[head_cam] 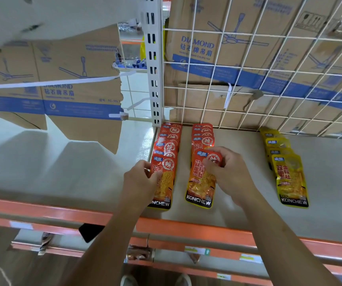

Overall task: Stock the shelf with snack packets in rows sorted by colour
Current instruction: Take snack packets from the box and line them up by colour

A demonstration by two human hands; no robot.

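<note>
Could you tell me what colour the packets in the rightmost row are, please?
The rightmost row is yellow; the head view shows it best.

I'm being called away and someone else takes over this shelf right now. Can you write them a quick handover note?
Left hand: grips the left edge of the left front packet, the nearest one in the left red row.
Right hand: pinches the top of the middle front packet, the nearest one in the middle red row.
Done: two red rows side by side at the left of the shelf, and one yellow row apart to the right.
Left: lay both held packets flat and let go. The bare gap between red and yellow could probably take more rows.
</note>
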